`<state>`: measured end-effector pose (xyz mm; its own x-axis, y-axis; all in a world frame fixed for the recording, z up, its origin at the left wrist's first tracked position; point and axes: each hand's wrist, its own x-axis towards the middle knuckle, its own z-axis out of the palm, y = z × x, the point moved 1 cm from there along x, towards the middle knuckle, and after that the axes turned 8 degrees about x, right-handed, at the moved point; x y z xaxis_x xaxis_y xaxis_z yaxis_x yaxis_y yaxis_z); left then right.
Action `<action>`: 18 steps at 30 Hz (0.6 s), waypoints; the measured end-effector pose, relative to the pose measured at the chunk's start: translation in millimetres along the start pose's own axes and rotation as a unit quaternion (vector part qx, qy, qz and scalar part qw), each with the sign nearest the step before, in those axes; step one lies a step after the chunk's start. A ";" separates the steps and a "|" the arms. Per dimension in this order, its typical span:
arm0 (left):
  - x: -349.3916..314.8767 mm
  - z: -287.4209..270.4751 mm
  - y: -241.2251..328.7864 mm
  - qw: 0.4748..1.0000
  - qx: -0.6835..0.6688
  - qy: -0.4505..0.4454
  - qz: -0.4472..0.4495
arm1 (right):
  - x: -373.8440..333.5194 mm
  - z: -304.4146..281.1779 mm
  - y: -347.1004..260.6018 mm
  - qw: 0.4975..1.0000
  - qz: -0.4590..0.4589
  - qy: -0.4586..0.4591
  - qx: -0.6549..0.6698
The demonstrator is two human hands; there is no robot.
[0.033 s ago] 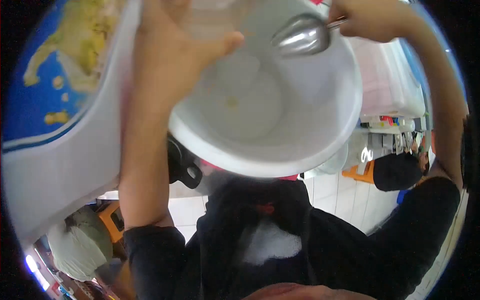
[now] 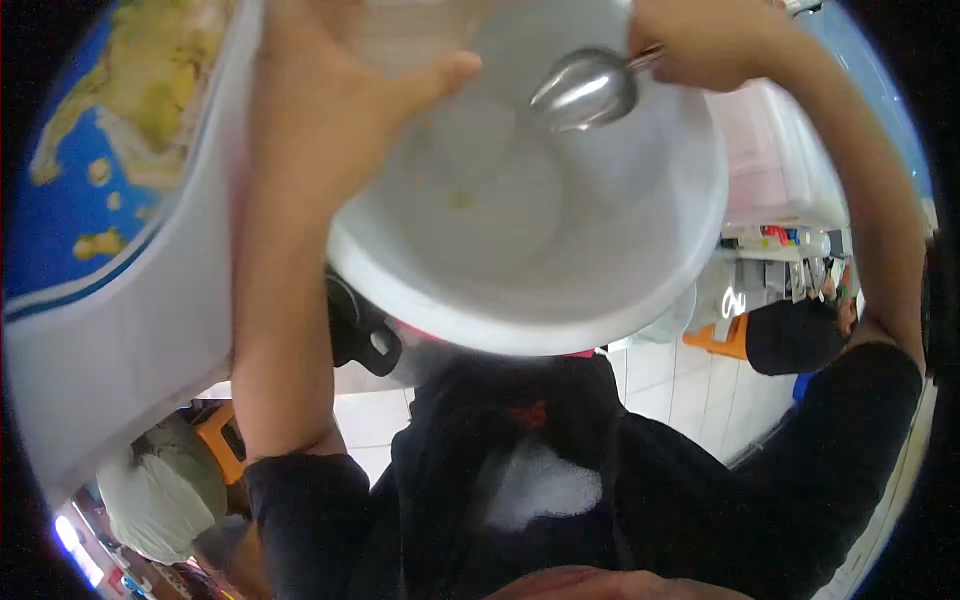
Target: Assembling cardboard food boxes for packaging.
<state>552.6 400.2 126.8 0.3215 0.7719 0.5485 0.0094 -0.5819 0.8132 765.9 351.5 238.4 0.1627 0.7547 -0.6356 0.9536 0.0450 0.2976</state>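
Observation:
A large white basin (image 2: 640, 295) stands in front of me, with a small yellowish bit on its pale bottom. My right hand (image 2: 695, 45) grips the handle of a shiny metal scoop (image 2: 590, 92), which hangs tilted inside the basin's right side. At the upper left, my left hand (image 2: 340, 110) reaches over the basin rim with its thumb stretched to the right. It is around a pale, translucent container (image 2: 415, 35), which is blurred and partly cut off by the top edge. What that container holds cannot be made out.
Left of my forearm is a white tub (image 2: 130, 340) with a blue inside and yellow, pulpy pieces. A black handled object (image 2: 360, 330) sits below the basin rim. A pinkish-white container (image 2: 770, 160) is at the right. Other people (image 2: 160, 490) are farther off near orange stools.
The scoop and my right hand have shifted slightly left, the scoop also a little lower. My left hand has moved slightly left and still holds the translucent container.

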 end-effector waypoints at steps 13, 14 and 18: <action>-10.2 -10.0 -0.8 0.983 0.097 -0.152 0.025 | 178.0 166.4 -54.0 0.968 -0.213 -0.116 -0.060; -13.5 -13.5 -2.8 0.985 0.095 -0.146 0.009 | 177.0 168.4 -64.5 0.955 -0.246 -0.163 0.028; -20.6 -12.2 -9.3 0.990 0.046 -0.131 -0.018 | 212.5 259.5 -105.9 0.930 -0.312 -0.111 0.158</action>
<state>534.4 392.8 110.3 0.5543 0.7069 0.4395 0.1086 -0.5849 0.8038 765.2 337.2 -113.0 -0.4330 0.4914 -0.7557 0.9009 0.2085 -0.3806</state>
